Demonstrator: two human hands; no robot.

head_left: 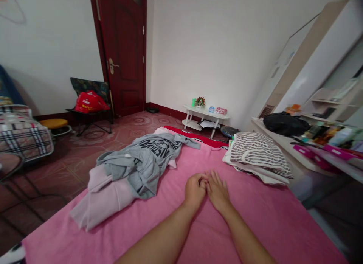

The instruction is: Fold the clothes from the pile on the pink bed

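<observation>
On the pink bedspread (198,158), my two hands rest side by side and touch at the fingers. My left hand (195,189) is loosely curled, with its thumb side toward the other hand and no object showing in it. My right hand (217,190) lies flat, palm down, with its fingers stretched forward. To the left is a crumpled grey printed sweatshirt (141,162), lying partly over pale pink clothing (107,199). Folded striped clothing (258,152) is stacked to the right of my hands.
A desk (286,143) along the right carries a black bag (286,123) and several bottles. Beyond the bed stands a low white table (204,112) with a small potted plant (200,101). At the left, a folding chair (89,84) holds a red bag (91,102) near the dark red door (124,56).
</observation>
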